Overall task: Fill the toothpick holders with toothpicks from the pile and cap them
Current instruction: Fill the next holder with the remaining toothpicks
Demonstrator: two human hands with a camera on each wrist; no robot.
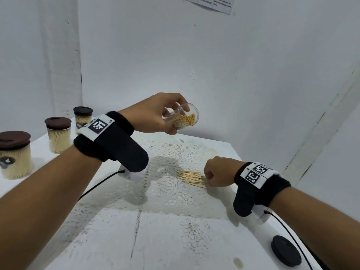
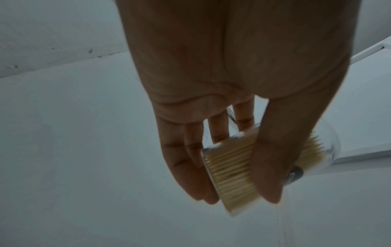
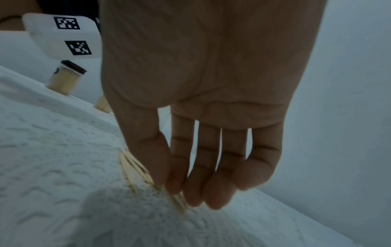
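Left hand (image 1: 153,114): clamped round tilted clear holder (image 1: 183,118), frame centre. Right hand (image 3: 203,133): fingertips closing on toothpick pile (image 1: 191,178), centre-right; pinch unconfirmed. Advice: gather aligned bundle, feed points-first into mouth.

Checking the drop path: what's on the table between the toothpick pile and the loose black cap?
Head view: only the right hand and its wristband, then bare table. Pile; cap.
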